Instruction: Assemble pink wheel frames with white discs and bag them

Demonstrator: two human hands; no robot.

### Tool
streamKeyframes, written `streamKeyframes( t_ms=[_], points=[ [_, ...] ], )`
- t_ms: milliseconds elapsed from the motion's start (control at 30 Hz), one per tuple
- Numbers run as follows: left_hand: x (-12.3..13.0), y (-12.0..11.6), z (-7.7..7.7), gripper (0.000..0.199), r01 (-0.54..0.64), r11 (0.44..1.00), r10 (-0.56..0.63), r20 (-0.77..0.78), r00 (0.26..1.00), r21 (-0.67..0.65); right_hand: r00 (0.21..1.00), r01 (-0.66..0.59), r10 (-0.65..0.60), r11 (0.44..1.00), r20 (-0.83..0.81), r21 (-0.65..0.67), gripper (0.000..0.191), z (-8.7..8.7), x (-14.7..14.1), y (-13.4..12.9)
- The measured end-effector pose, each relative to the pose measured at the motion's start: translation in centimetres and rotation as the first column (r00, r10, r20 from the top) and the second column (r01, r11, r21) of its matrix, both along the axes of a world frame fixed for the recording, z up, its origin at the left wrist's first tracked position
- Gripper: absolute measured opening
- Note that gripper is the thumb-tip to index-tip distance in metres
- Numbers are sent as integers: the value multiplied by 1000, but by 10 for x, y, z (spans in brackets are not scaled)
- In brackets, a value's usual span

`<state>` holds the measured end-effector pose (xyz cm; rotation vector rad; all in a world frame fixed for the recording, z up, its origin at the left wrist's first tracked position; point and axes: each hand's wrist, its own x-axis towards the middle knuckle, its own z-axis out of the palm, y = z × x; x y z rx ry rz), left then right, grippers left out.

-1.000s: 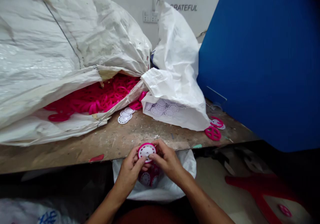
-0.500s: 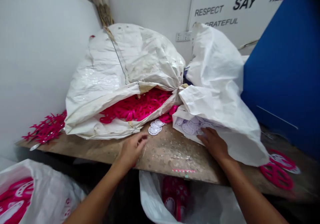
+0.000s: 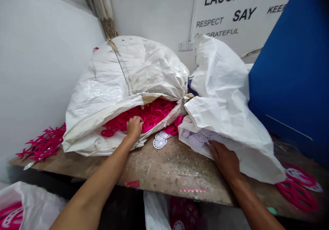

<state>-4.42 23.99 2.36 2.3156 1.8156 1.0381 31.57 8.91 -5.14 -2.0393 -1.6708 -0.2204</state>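
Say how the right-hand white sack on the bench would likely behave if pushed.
The white sack would probably crumple rather than stay stiff, since its walls are creased and its mouth sags. The white discs inside might slide out, as they lie loose near that open mouth, beside the right hand.

Heaped pink pieces (image 3: pixel 157 116), white discs (image 3: pixel 196 140)

The pieces (image 3: pixel 159 112) are pink, the discs (image 3: pixel 159 143) white, ringed with dashes.
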Motion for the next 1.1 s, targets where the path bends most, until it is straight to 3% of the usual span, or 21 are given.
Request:
streamKeyframes(
  t_ms=[133, 267, 333, 400, 467, 500, 567, 633, 700, 767, 800, 867, 967, 1033, 1100],
  points=[
    [1, -47, 0, 16, 179, 983, -179, -9, 984, 30, 983, 132, -116, 986, -145, 102, 40, 11, 5, -2],
    [13, -115, -15, 18, 437, 899, -435, 42, 899, -42, 841, 273, -156, 949, -518, 157, 42, 28, -9, -20],
    [23, -145, -25, 18, 564, 818, -538, 191, 821, -117, 694, 176, -19, 974, -720, 143, 39, 35, -31, -37],
    [33, -166, -32, 15, 650, 731, -551, 381, 742, -209, 418, -67, 155, 988, -895, 140, 34, 41, -59, -55],
    [43, -181, -34, 14, 690, 662, -494, 522, 696, -293, 165, -319, 180, 940, -970, 120, 29, 43, -83, -70],
    [48, -186, -34, 14, 704, 634, -461, 574, 677, -320, 78, -407, 155, 907, -985, 110, 28, 43, -91, -76],
    [57, -195, -31, 13, 717, 617, -402, 655, 640, -323, -31, -474, 107, 874, -994, 108, 27, 40, -98, -83],
    [67, -205, -27, 17, 703, 651, -323, 733, 599, -288, -77, -437, 109, 890, -991, 132, 27, 36, -97, -87],
    [78, -213, -25, 35, 694, 659, -180, 835, 521, -291, -68, -415, 124, 899, -990, 142, 25, 33, -94, -89],
    [87, -218, -26, 52, 721, 601, 17, 908, 419, -343, 0, -424, 144, 896, -990, 130, 23, 32, -93, -91],
    [92, -219, -27, 55, 738, 569, 102, 922, 373, -362, 73, -415, 163, 902, -984, 118, 22, 32, -94, -93],
    [98, -221, -31, 51, 752, 543, 204, 927, 314, -375, 304, -349, 215, 932, -928, 102, 20, 31, -98, -97],
    [104, -223, -35, 45, 726, 594, 251, 937, 242, -347, 644, -287, 316, 944, -697, 162, 25, 27, -105, -102],
    [105, -225, -37, 43, 710, 620, 252, 942, 221, -333, 725, -321, 384, 923, -573, 212, 30, 23, -109, -105],
    [104, -227, -39, 39, 701, 631, 223, 943, 246, -332, 707, -354, 418, 908, -571, 226, 32, 21, -110, -107]
  ],
)
